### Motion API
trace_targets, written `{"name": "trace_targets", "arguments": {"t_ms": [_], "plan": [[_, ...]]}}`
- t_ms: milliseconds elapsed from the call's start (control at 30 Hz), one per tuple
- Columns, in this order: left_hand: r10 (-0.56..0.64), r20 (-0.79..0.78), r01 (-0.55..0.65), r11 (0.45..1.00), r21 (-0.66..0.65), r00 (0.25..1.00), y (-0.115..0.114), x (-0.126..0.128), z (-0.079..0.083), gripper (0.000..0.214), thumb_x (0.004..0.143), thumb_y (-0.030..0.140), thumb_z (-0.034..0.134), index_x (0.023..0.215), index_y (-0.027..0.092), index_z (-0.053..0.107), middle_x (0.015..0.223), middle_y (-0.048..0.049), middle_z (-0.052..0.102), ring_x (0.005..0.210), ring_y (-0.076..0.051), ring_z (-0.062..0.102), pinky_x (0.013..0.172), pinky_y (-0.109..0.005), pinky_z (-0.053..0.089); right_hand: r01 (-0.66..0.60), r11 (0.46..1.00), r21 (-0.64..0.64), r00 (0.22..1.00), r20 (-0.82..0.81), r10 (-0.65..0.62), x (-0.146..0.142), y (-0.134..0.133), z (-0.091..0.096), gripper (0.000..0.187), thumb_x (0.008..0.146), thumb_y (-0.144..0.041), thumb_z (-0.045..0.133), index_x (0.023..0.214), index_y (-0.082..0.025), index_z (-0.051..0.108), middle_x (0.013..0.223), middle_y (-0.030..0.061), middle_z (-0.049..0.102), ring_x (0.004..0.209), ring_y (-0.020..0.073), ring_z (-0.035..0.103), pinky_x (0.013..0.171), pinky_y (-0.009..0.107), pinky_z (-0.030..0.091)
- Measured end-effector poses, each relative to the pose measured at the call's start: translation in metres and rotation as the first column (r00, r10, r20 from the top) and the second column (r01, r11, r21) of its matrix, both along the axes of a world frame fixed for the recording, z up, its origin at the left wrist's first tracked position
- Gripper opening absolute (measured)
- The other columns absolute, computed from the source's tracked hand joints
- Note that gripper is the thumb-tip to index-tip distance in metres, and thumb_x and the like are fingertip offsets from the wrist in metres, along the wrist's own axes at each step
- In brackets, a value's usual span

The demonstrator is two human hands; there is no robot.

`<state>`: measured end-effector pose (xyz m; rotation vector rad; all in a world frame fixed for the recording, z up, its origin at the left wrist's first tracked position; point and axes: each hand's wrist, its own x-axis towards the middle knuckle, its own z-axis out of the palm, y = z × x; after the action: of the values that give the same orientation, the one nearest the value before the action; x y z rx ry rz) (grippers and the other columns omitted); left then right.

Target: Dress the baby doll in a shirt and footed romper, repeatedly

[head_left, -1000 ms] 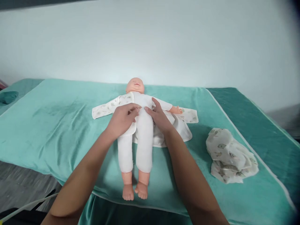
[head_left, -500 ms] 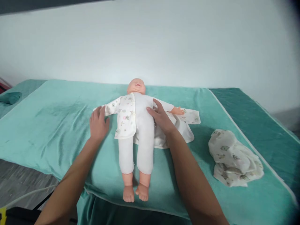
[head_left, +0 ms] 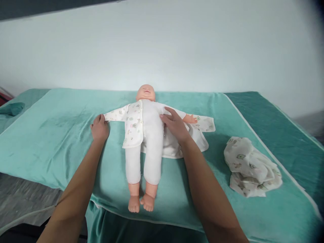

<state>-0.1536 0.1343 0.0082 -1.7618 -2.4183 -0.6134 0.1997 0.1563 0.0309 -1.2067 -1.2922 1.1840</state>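
A baby doll (head_left: 153, 128) in white underclothes lies on its back, feet towards me. A printed white baby jacket (head_left: 133, 126) covers the left part of its chest, with that arm inside the sleeve (head_left: 115, 114). My left hand (head_left: 100, 127) has its fingers curled round the cuff end of this sleeve; the doll's hand there is hidden. At the right side of the doll's chest rests my right hand (head_left: 176, 125), thumb and fingers apart, just below the doll's bare-handed arm. The jacket's other half lies spread under that arm, its second sleeve (head_left: 207, 123) flat and unfilled.
A crumpled printed white cloth (head_left: 253, 168) lies to the right. Green velvety covering (head_left: 63, 135) spreads under everything, its front edge hanging down near me. A pale wall (head_left: 162, 44) rises behind, and a light cable (head_left: 27, 216) crosses the floor at lower left.
My left hand has slid outward along the sleeve and closed on its end; the sleeve now looks straighter. My right hand stays at the doll's side. The view has shifted slightly.
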Motion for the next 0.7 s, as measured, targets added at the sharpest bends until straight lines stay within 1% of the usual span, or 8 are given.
{"name": "trace_targets", "arguments": {"t_ms": [100,167,233,267,367,467,600,700], "plan": [[0.027,0.016,-0.027,1.000,0.011,1.000,-0.003,-0.001,-0.001,0.053,0.096,0.022,0.037,0.146,0.014,0.053,0.155,-0.0212,0.050,0.142,-0.039,0.045,0.112,-0.057,0.035,0.246,0.969,0.034,0.969,-0.002,-0.246,0.026,0.008,0.002,0.037,0.083,-0.048,0.067,0.108,-0.021,0.067,0.088,0.0044,0.074,0.082,0.0206,0.070,0.081,0.039,0.058],[0.039,0.021,-0.040,0.999,0.024,0.999,-0.006,-0.002,-0.001,0.051,0.096,0.021,0.038,0.143,0.014,0.056,0.154,-0.0207,0.051,0.142,-0.040,0.044,0.112,-0.059,0.035,0.436,0.895,0.094,0.898,0.015,-0.440,0.048,0.014,0.000,0.028,0.084,-0.042,0.062,0.101,-0.020,0.066,0.093,0.0059,0.074,0.086,0.0208,0.070,0.082,0.039,0.057],[0.061,0.030,-0.062,0.998,0.032,0.998,-0.008,-0.003,0.000,0.051,0.094,0.019,0.040,0.142,0.014,0.057,0.155,-0.0199,0.051,0.142,-0.040,0.044,0.112,-0.061,0.036,0.570,0.809,0.144,0.797,0.145,-0.587,0.068,0.019,-0.006,0.024,0.082,-0.034,0.060,0.101,-0.021,0.064,0.097,0.0065,0.074,0.091,0.0217,0.069,0.087,0.040,0.054],[0.074,0.038,-0.076,0.996,0.043,0.997,-0.009,-0.004,0.000,0.052,0.092,0.017,0.041,0.142,0.014,0.057,0.155,-0.0196,0.050,0.143,-0.040,0.044,0.112,-0.061,0.037,0.600,0.787,0.142,0.750,0.242,-0.616,0.076,0.021,-0.009,0.024,0.080,-0.029,0.059,0.102,-0.021,0.064,0.099,0.0068,0.074,0.094,0.0225,0.068,0.089,0.041,0.053],[0.050,0.066,-0.059,0.988,0.143,0.997,-0.011,-0.001,0.003,0.057,0.085,0.008,0.042,0.139,0.016,0.059,0.155,-0.0171,0.049,0.144,-0.037,0.044,0.114,-0.060,0.038,0.600,0.793,0.101,0.680,0.457,-0.573,0.088,0.023,-0.018,0.031,0.073,-0.018,0.054,0.103,-0.020,0.063,0.103,0.0077,0.072,0.100,0.0241,0.066,0.092,0.040,0.049],[-0.129,0.113,0.090,0.950,0.300,0.985,-0.010,0.019,0.013,0.058,0.080,0.003,0.043,0.133,0.018,0.062,0.149,-0.0142,0.054,0.142,-0.030,0.048,0.119,-0.050,0.038,0.542,0.837,0.077,0.713,0.486,-0.506,0.093,0.023,-0.019,0.036,0.066,-0.012,0.051,0.099,-0.020,0.063,0.098,0.0064,0.072,0.099,0.0241,0.065,0.089,0.038,0.049],[-0.392,0.156,0.288,0.846,0.449,0.907,0.000,0.082,0.043,0.050,0.079,0.005,0.044,0.121,0.019,0.067,0.135,-0.0107,0.063,0.132,-0.023,0.056,0.116,-0.041,0.044,0.477,0.879,0.023,0.807,0.385,-0.448,0.106,0.020,-0.017,0.041,0.059,-0.007,0.046,0.092,-0.021,0.064,0.087,0.0048,0.073,0.089,0.0230,0.066,0.080,0.035,0.050],[-0.614,0.167,0.516,0.757,0.402,0.771,0.016,0.133,0.072,0.042,0.085,0.009,0.042,0.116,0.020,0.070,0.129,-0.0075,0.069,0.129,-0.020,0.059,0.115,-0.036,0.045,0.415,0.909,-0.034,0.876,0.284,-0.389,0.114,0.018,-0.017,0.043,0.054,-0.007,0.045,0.090,-0.020,0.066,0.084,0.0044,0.072,0.078,0.0196,0.065,0.069,0.031,0.050]]}}
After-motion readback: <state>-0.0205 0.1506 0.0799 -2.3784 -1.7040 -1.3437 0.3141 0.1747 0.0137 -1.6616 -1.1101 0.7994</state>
